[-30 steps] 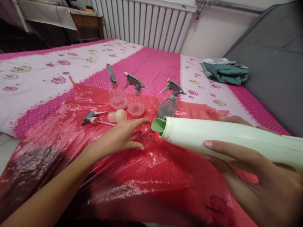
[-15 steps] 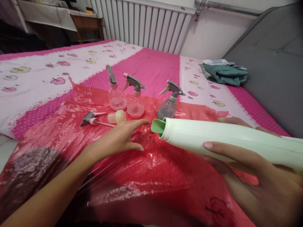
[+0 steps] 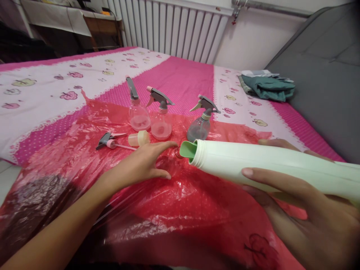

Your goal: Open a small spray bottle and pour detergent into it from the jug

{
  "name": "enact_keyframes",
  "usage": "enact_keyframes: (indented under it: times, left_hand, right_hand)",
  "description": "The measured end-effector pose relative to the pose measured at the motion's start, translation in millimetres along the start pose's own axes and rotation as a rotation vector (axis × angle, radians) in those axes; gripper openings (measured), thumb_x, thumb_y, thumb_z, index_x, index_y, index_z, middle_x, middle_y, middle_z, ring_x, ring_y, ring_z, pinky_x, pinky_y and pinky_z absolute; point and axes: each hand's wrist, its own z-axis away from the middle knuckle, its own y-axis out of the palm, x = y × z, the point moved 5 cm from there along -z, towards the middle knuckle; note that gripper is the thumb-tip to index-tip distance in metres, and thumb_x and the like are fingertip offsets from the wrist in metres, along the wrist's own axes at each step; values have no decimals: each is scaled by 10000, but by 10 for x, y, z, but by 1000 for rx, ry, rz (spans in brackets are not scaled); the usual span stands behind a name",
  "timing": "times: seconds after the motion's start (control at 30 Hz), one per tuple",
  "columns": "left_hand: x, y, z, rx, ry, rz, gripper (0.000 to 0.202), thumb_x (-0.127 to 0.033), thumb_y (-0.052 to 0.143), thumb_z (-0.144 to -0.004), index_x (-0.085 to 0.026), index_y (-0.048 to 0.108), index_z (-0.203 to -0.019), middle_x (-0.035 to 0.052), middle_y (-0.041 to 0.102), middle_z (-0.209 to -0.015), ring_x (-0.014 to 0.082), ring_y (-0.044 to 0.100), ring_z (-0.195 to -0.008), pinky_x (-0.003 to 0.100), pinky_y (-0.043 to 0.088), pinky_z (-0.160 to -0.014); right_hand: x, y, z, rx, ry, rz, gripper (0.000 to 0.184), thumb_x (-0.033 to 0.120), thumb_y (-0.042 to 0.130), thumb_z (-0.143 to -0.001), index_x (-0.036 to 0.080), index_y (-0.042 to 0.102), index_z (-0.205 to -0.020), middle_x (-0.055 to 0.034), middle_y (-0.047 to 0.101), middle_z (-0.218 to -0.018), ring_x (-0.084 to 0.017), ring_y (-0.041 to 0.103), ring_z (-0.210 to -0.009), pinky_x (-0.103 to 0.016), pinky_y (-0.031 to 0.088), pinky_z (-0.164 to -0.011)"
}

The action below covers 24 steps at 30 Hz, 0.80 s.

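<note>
My right hand [image 3: 309, 213] grips a large pale white jug [image 3: 253, 157], tipped almost level with its mouth to the left. A green pouring spout [image 3: 188, 150] sticks out of that mouth, right by the open neck of a clear bottle [image 3: 177, 152]. Thumb and fingers of my left hand [image 3: 143, 163] curve round this clear bottle, whose body is hard to make out against the red sheet. Whether liquid is flowing I cannot tell. Close to my left hand lie a yellowish cap [image 3: 139, 138] and a loose spray trigger head [image 3: 108, 142] with a pink collar.
Behind my hands stand three spray bottles: two with pinkish bases [image 3: 140, 116] [image 3: 161, 125] and a grey one [image 3: 199, 127]. Red plastic sheeting [image 3: 180, 225] covers part of the pink patterned bed [image 3: 188, 82]. Folded clothes [image 3: 267, 86] lie near the grey headboard [image 3: 323, 71].
</note>
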Motion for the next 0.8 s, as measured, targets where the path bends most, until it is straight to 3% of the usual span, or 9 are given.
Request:
enact_keyframes:
  times: [0.1, 0.17, 0.23, 0.3, 0.4, 0.53, 0.8]
  left_hand:
    - [-9, -1, -4, 8, -14, 10, 827, -332, 939, -870, -273, 545, -1595, 136, 721, -1512, 390, 725, -1270, 456, 576, -1012]
    - [-10, -5, -5, 10, -23, 17, 832, -326, 945, -864, -269, 550, -1595, 136, 719, -1516, 394, 722, -1277, 459, 575, -1015]
    - [-8, -11, -5, 4, -23, 22, 831, -331, 948, -860, -274, 557, -1592, 133, 714, -1525, 396, 717, -1287, 460, 570, -1025]
    - [0, -10, -3, 2, -22, 21, 829, -341, 944, -862, -276, 557, -1592, 133, 709, -1533, 396, 713, -1294, 462, 567, -1034]
    - [9, -2, -1, 4, -16, 18, 818, -358, 928, -873, -276, 550, -1594, 133, 711, -1528, 394, 718, -1284, 463, 572, -1028]
    - [7, 2, 0, 0, -4, 0, 811, -367, 922, -880, -290, 543, -1592, 127, 714, -1525, 393, 720, -1280, 463, 577, -1023]
    - [-2, -13, -4, -5, 5, 25, 820, -339, 943, -866, -279, 553, -1585, 134, 721, -1517, 396, 724, -1288, 475, 580, -1039]
  right_hand:
    - [-114, -69, 150, -15, -40, 32, 276, 368, 769, -961, 352, 776, -1237, -10, 751, -961, -211, 754, -962, -348, 596, -903]
    - [-165, -116, 250, -27, -125, 59, 275, 247, 750, -975, 351, 752, -1230, 14, 721, -926, -140, 668, -774, -311, 527, -828]
    - [-210, -141, 307, -31, -147, 65, 278, 175, 726, -989, 336, 727, -1215, 18, 705, -966, -120, 621, -739, -305, 466, -803]
    - [-221, -141, 322, -26, -152, 64, 257, 166, 702, -1007, 323, 712, -1210, 15, 697, -996, -115, 599, -724, -310, 432, -787]
    - [-195, -127, 307, -30, -146, 66, 250, 157, 709, -998, 323, 721, -1185, 31, 660, -880, -96, 492, -612, -314, 383, -734]
    - [-169, -122, 300, -34, -106, 52, 232, 166, 717, -1003, 320, 715, -1177, 12, 683, -968, -123, 592, -751, -309, 414, -791]
    - [-158, -122, 309, -43, -120, 38, 218, 162, 710, -1002, 306, 717, -1165, 28, 671, -929, -98, 561, -691, -305, 402, -767]
